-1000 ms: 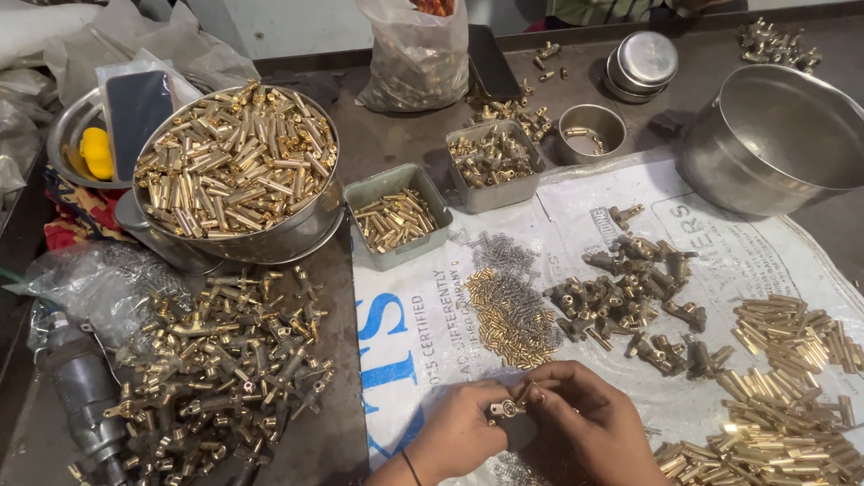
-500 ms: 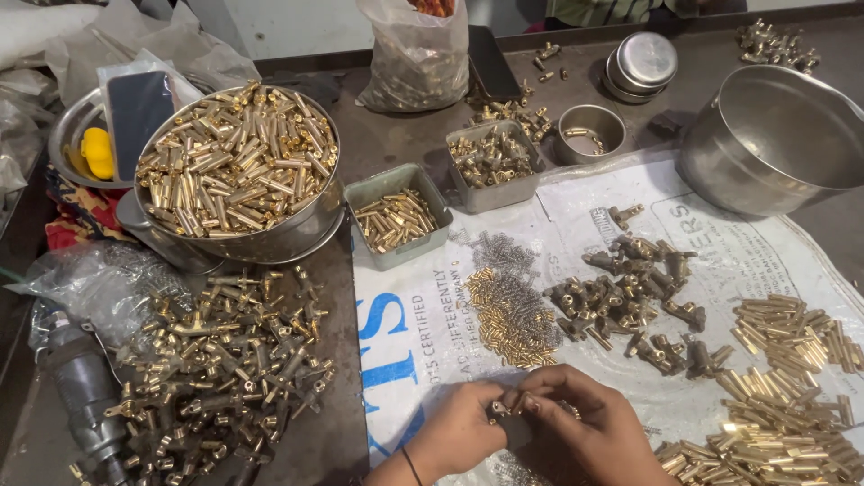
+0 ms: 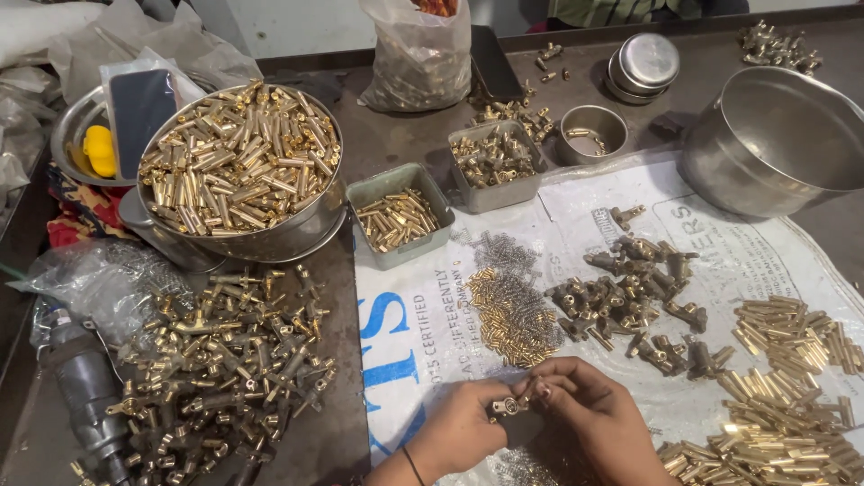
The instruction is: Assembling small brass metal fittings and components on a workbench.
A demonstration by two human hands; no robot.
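Small brass fitting [image 3: 506,406], short and stubby, sits low in the head view between the two hands, over the white printed sack cloth [image 3: 405,333] spread on the dark table [image 3: 387,135]. Left hand [image 3: 459,434] pinches the fitting at its left end with thumb and fingertips. Right hand [image 3: 598,416] is curled, fingertips closed on the fitting's right end; exact finger contact is partly hidden.

Just above the hands: a loose heap of tiny brass pins [image 3: 511,310], with a smaller scatter of thin grey springs [image 3: 502,252] above it. To the right of these, a pile of dull dark-brass valve bodies [image 3: 634,301]. Farther right and along the bottom edge, stacks of long brass tubes [image 3: 783,387].

Left of the cloth, on the bare table, a sprawling pile of assembled brass fittings with stems [image 3: 220,360]. Above it, a large round steel bowl [image 3: 297,236] heaped with short brass cylinders. Two small rectangular grey trays [image 3: 389,183] of brass parts stand beside it. An empty large steel pot [image 3: 774,144] stands at upper right.
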